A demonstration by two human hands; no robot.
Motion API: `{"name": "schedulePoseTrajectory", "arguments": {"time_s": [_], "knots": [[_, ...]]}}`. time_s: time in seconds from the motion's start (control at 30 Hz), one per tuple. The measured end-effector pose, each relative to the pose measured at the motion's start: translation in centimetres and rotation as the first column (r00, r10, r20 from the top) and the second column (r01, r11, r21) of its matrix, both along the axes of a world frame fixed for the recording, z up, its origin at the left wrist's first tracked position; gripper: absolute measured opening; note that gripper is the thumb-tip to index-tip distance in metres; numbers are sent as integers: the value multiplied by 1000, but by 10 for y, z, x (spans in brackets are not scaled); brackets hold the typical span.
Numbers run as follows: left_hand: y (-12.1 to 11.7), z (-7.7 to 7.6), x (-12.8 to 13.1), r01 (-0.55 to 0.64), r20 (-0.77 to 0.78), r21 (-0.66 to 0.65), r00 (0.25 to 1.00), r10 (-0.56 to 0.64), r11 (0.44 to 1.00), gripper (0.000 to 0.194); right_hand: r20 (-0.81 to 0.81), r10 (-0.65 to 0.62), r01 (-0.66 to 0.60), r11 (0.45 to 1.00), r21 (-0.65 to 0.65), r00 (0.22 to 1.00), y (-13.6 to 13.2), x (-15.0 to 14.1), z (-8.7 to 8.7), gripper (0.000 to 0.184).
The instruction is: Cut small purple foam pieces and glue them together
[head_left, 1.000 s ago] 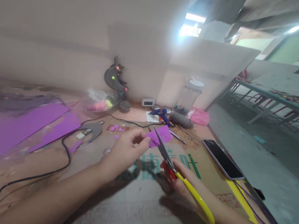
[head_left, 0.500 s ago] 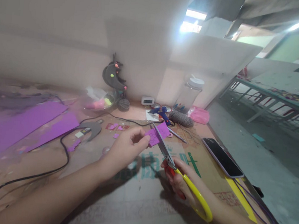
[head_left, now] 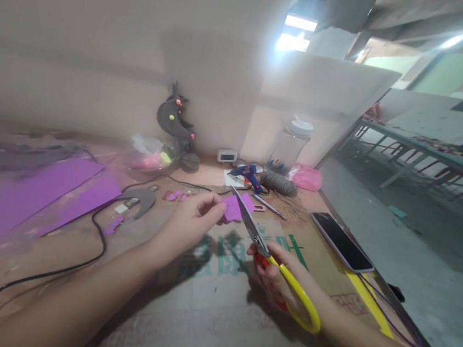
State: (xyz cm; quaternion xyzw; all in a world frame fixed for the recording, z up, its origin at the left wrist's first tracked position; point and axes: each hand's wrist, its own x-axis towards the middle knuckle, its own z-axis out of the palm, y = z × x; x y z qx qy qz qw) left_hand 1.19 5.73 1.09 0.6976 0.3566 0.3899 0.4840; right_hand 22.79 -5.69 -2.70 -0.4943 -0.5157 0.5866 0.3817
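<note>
My left hand (head_left: 200, 217) pinches a small purple sheet (head_left: 232, 209) by its left edge, above the cardboard. Faint drawn lines showed on this sheet a moment ago; they are hard to make out here. My right hand (head_left: 276, 275) is closed round the yellow and red handles of a pair of scissors (head_left: 255, 230). The blades point up and away, crossing the purple sheet; whether they stand apart cannot be seen clearly. Small purple scraps (head_left: 174, 195) lie beyond my left hand, and another cut purple piece (head_left: 114, 226) rests to its left.
Larger purple sheets (head_left: 83, 202) lie at left beside a black cable (head_left: 103, 237). At the back stand a blue glue gun (head_left: 248, 175), grey yarn (head_left: 279, 183), a clear bottle (head_left: 288, 149) and a crescent-shaped decoration (head_left: 173, 116). A phone (head_left: 342, 242) lies near the right table edge.
The purple sheet has turned and tilted in my left hand, which has shifted slightly left. The scissors remain in my right hand, their blades still across the sheet.
</note>
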Motion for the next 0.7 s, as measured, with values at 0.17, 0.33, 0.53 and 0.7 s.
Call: {"name": "schedulePoseTrajectory", "arguments": {"time_s": [0.17,0.33,0.53,0.7], "knots": [[0,1,-1,0,-3,-16,1000,0,1000,24,42,6,-11,992,129,999,-2,0,4,65],[-5,3,3,47,53,-126,998,-41,991,22,80,1,-22,966,257,997,-2,3,11,57],[-11,17,1,32,100,-108,995,-21,994,17,255,85,-162,942,295,963,-1,7,17,66],[-9,20,-7,-12,24,13,1000,12,1000,15,278,62,-137,956,259,959,-7,2,22,69]]}}
